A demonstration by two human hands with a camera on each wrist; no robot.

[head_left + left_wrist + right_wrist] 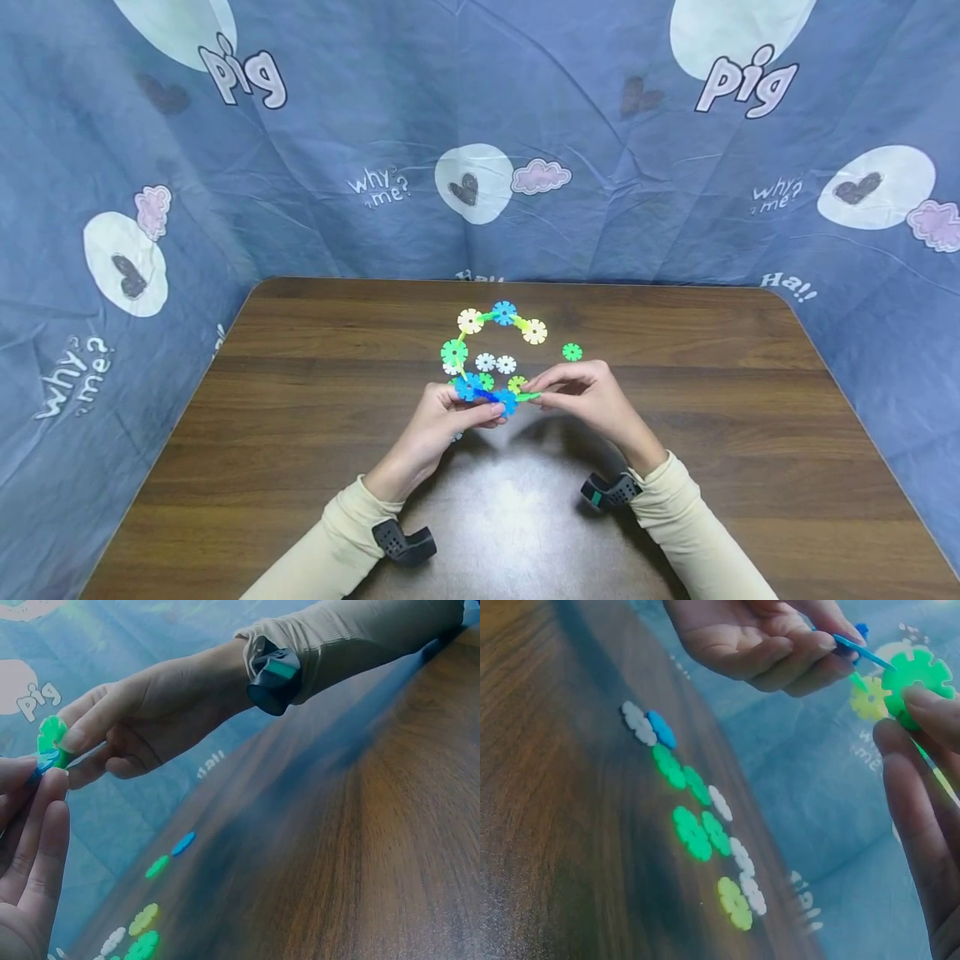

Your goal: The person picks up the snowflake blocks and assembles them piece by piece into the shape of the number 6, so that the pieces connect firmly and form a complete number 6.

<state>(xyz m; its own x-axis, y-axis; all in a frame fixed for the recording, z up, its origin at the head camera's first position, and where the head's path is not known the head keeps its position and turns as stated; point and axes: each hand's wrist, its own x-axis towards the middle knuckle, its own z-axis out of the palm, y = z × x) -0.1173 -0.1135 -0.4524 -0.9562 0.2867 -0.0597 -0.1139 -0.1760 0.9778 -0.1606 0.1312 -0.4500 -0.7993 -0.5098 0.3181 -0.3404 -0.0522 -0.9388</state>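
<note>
A curved chain of slotted snowflake discs (504,313) in blue, yellow and green rises in front of both hands. My left hand (438,421) pinches a blue disc (508,402) at the chain's near end between thumb and fingers. On the other side, my right hand (603,408) holds a green disc (922,671) by its edge, thumb against its face. In the right wrist view, the green disc's rim meets the blue disc (862,651) edge-on, the two set at an angle. Both hands are raised above the tabletop.
Loose discs lie on the brown wooden table (300,433) beneath and beyond the hands: white (506,364), green (572,352), yellow (735,904) and blue (661,730). A blue printed cloth (315,100) hangs behind and along both sides of the table.
</note>
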